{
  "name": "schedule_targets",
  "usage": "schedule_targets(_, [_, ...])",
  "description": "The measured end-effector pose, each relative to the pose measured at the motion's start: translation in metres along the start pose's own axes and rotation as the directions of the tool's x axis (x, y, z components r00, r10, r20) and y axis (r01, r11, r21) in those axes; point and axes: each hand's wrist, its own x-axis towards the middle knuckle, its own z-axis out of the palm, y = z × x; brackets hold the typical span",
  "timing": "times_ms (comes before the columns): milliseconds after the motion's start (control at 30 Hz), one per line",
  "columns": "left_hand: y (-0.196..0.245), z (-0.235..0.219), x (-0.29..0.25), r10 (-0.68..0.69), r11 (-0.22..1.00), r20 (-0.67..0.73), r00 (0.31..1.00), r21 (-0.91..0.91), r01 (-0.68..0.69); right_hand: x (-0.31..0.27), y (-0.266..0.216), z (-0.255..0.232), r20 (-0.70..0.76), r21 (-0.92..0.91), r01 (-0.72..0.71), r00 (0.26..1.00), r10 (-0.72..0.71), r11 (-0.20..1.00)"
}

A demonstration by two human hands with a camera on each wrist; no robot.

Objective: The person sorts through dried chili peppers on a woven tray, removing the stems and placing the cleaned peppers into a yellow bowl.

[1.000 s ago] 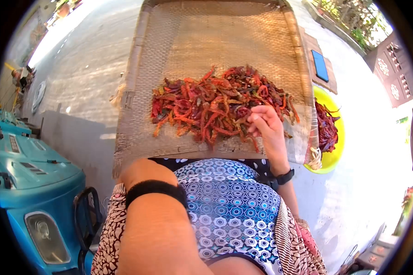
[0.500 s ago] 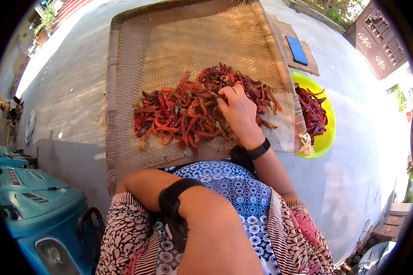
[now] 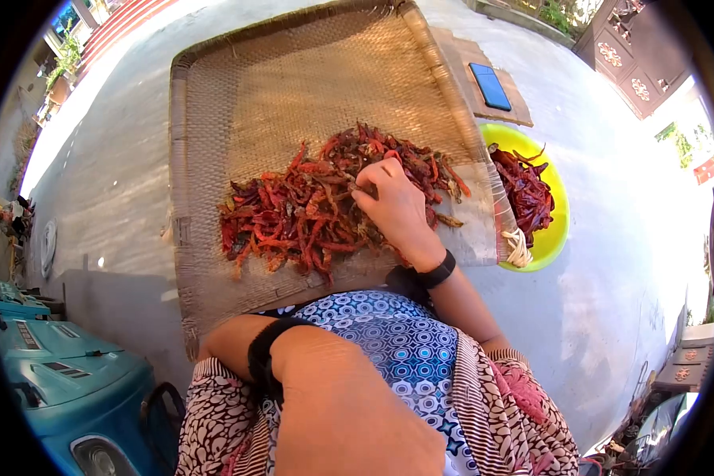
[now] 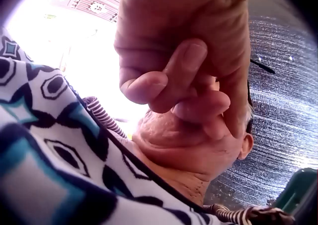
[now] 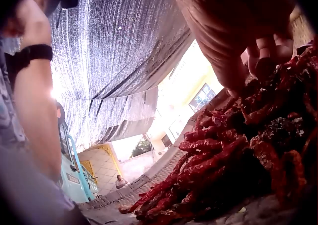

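A heap of wrinkled dried red chili peppers (image 3: 293,210) lies on a woven bamboo tray (image 3: 309,87). My right hand (image 3: 397,202) reaches in over the heap's right part, its thumb and bent fingers pinching at a chili pepper, which the hand mostly hides. In the right wrist view the curled fingers (image 5: 266,53) come down right at the peppers. My left hand (image 3: 357,412) is raised close to the head camera, its back showing. The left wrist view has its fingers (image 4: 194,56) curled in front of the chin, with nothing visible in them.
A yellow basin (image 3: 559,226) of darker, glossy red chilies stands against the tray's right side. Beyond it a blue phone (image 3: 490,86) lies on a piece of cardboard (image 3: 452,55). A teal vehicle (image 3: 79,389) is parked at lower left.
My right hand moved from the heap's near right edge further in among the peppers. My left hand rose toward the face. The head view swung, shifting tray and basin leftward.
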Motion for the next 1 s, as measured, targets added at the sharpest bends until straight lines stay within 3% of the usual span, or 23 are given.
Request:
schedule_targets(100, [-0.003,-0.009,0.003,-0.054,0.998,0.033,0.998,0.014,0.053,-0.002,-0.010,-0.012,0.040,0.179,-0.163,0.987,0.159,0.970])
schedule_targets(133, [-0.005,-0.014,0.004,-0.130,0.990,0.052,0.990,0.063,0.126,-0.002,-0.012,-0.015,0.056,0.245,-0.217,0.976,0.210,0.945])
schedule_targets(200, [0.000,-0.022,0.001,-0.298,0.943,0.050,0.953,0.170,0.286,-0.004,0.000,-0.006,0.012,0.510,-0.166,0.982,0.186,0.844])
schedule_targets(267, [0.006,-0.024,-0.013,-0.335,0.907,-0.179,0.925,0.204,0.368,-0.006,-0.012,-0.021,0.099,0.665,-0.246,0.965,0.243,0.706])
schedule_targets(333, [0.021,-0.027,-0.046,-0.245,0.910,-0.546,0.801,0.155,0.384,-0.007,-0.009,-0.026,0.131,0.736,-0.240,0.968,0.215,0.633])
schedule_targets(367, [0.029,-0.021,-0.054,-0.213,0.881,-0.822,0.529,0.073,0.468,-0.008,-0.002,-0.024,0.138,0.789,-0.232,0.969,0.204,0.569])
schedule_targets(400, [0.033,-0.018,-0.060,-0.147,0.858,-0.973,0.175,-0.037,0.513,-0.011,0.001,-0.023,0.146,0.836,-0.227,0.970,0.196,0.500])
schedule_targets(467, [0.025,-0.032,-0.090,0.074,0.741,-0.979,-0.189,-0.072,0.667,-0.013,-0.006,-0.033,0.156,0.889,-0.206,0.976,0.153,0.410])
schedule_targets(533, [-0.002,-0.036,-0.138,0.240,0.547,-0.938,-0.252,-0.084,0.833,-0.014,-0.003,-0.036,0.142,0.826,-0.200,0.978,0.149,0.527])
schedule_targets(567, [-0.009,-0.036,-0.150,0.324,0.437,-0.908,-0.264,-0.104,0.893,-0.014,-0.005,-0.037,0.151,0.839,-0.211,0.976,0.158,0.501])
schedule_targets(667, [-0.004,-0.030,-0.151,-0.034,0.654,-0.922,-0.385,-0.311,0.689,-0.015,-0.011,-0.041,0.215,0.853,-0.271,0.961,0.172,0.446])
schedule_targets(800, [-0.015,-0.023,-0.169,-0.037,0.654,-0.916,-0.399,-0.324,0.684,-0.022,-0.007,-0.039,0.377,0.831,-0.412,0.911,0.165,0.375])
schedule_targets(833, [-0.016,-0.022,-0.170,-0.054,0.640,-0.901,-0.430,-0.362,0.678,-0.023,-0.006,-0.037,0.413,0.827,-0.444,0.896,0.163,0.346])
schedule_targets(900, [-0.014,-0.019,-0.174,-0.086,0.606,-0.868,-0.489,-0.435,0.666,-0.025,-0.002,-0.035,0.416,0.786,-0.463,0.886,0.205,0.409])
schedule_targets(1000, [-0.011,-0.006,-0.187,0.101,0.336,-0.856,-0.507,-0.450,0.827,-0.025,0.015,-0.040,0.323,0.789,-0.427,0.900,0.293,0.442])
